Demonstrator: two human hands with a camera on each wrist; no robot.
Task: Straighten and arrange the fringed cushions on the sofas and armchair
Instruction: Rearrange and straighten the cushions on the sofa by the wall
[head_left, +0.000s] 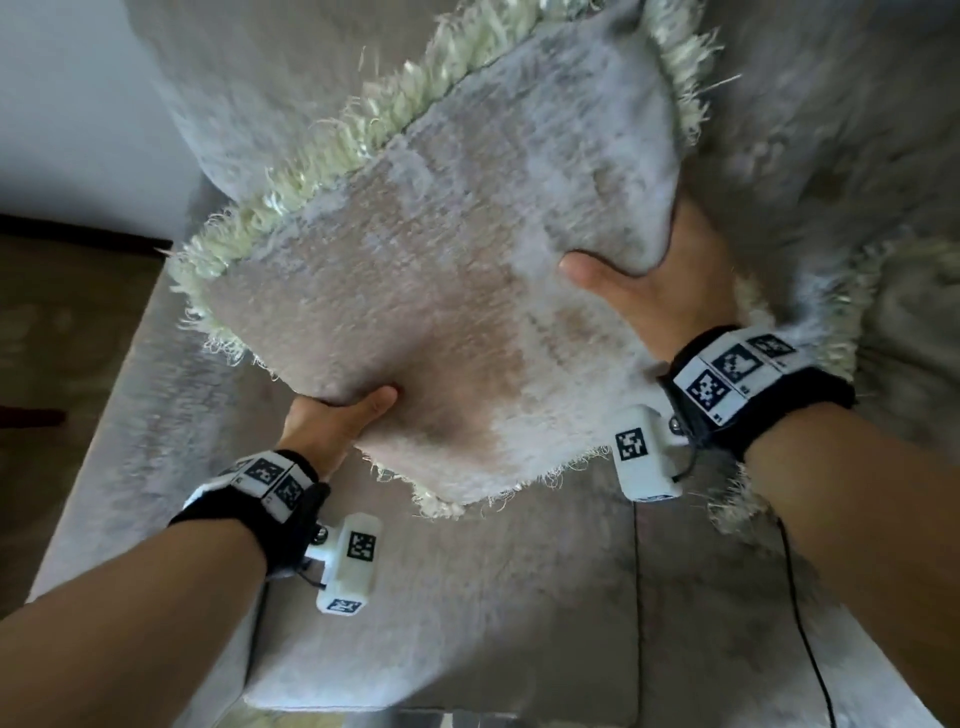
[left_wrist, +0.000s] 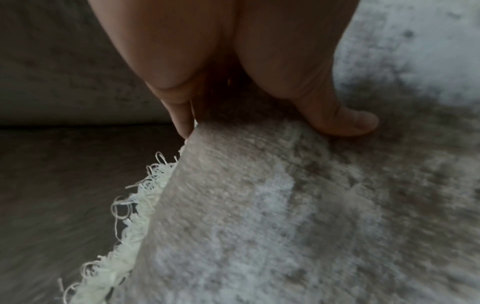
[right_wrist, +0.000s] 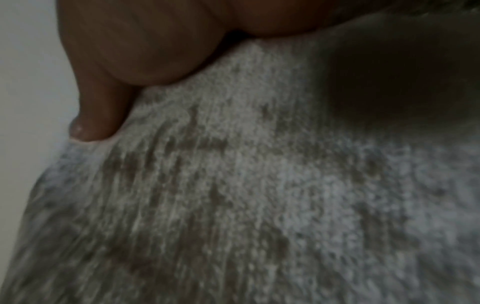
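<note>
A grey-beige velvety cushion (head_left: 441, 291) with a cream fringe (head_left: 332, 150) is held tilted above the sofa seat. My left hand (head_left: 337, 421) grips its lower left edge, thumb on the front face and fingers hidden behind. The left wrist view shows the left hand (left_wrist: 272, 123) pinching the cushion (left_wrist: 285, 216) at its edge, with the fringe (left_wrist: 124, 236) hanging below. My right hand (head_left: 644, 275) grips the right side, thumb on the front and fingers tucked behind. In the right wrist view the thumb of the right hand (right_wrist: 103, 115) presses into the cushion (right_wrist: 233, 195).
The grey sofa seat (head_left: 467, 597) lies under the cushion, its backrest (head_left: 249, 88) behind. A second fringed cushion (head_left: 841, 291) lies on the seat to the right, partly hidden by my right wrist. A white wall and dark floor (head_left: 62, 312) lie to the left.
</note>
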